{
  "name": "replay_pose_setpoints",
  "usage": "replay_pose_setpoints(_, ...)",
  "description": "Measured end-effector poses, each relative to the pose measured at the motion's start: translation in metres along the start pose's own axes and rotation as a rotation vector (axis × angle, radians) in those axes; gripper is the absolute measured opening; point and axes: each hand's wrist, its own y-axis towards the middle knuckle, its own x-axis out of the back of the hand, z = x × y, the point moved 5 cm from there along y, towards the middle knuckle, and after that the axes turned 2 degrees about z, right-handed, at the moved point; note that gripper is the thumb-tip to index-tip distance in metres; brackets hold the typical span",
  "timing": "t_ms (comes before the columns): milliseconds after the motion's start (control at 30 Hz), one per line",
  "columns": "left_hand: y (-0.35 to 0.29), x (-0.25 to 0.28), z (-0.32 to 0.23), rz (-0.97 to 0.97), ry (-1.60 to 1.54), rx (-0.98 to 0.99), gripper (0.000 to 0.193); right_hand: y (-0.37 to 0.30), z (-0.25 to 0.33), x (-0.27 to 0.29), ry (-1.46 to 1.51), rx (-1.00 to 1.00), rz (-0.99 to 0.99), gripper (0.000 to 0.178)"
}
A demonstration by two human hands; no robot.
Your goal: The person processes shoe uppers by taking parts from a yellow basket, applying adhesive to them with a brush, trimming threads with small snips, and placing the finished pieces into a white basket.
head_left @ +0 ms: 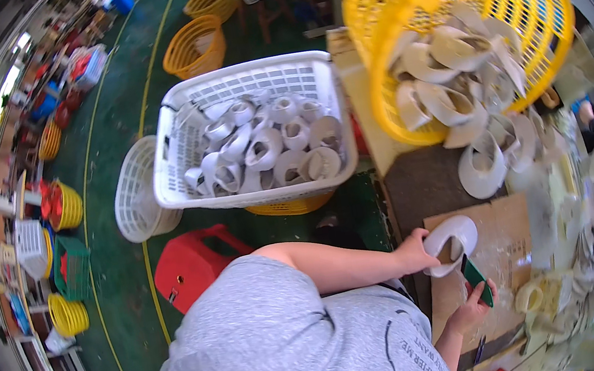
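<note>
My left hand (416, 251) grips the rim of a glossy white ring-shaped piece (460, 229), which is wide and flared with an opening through its middle. In my right hand (475, 305) is a slim green tool (487, 295) with a dark end, its tip close to the lower edge of the white piece. What kind of tool it is I cannot make out. Both hands are over a brown board (508, 238) on the worktable. Beyond them, more white flared pieces (482, 165) spill out of a tipped yellow basket (382, 88).
A white rectangular basket (260, 195) full of similar white pieces stands to the left, beside an empty white basket (130, 191). A red stool (194, 266) is close to my body. White scraps (583, 250) heap at the table's right side. A pen (479, 350) lies near my right forearm.
</note>
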Motion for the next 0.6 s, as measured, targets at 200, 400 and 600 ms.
replay_pose_setpoints(200,-0.015,0.108,-0.012,-0.104,-0.094,0.134,0.073,0.008,0.016,-0.043,-0.025,-0.019,0.044,0.021)
replay_pose_setpoints(400,-0.041,0.306,0.046,-0.652,-0.675,0.034,0.047,0.009,0.020,-0.107,0.060,-0.116,0.088,0.023)
replay_pose_setpoints(600,0.011,0.461,0.082,-0.856,-0.747,-0.103,0.040,-0.003,0.020,-0.179,0.071,-0.160,0.210,0.021)
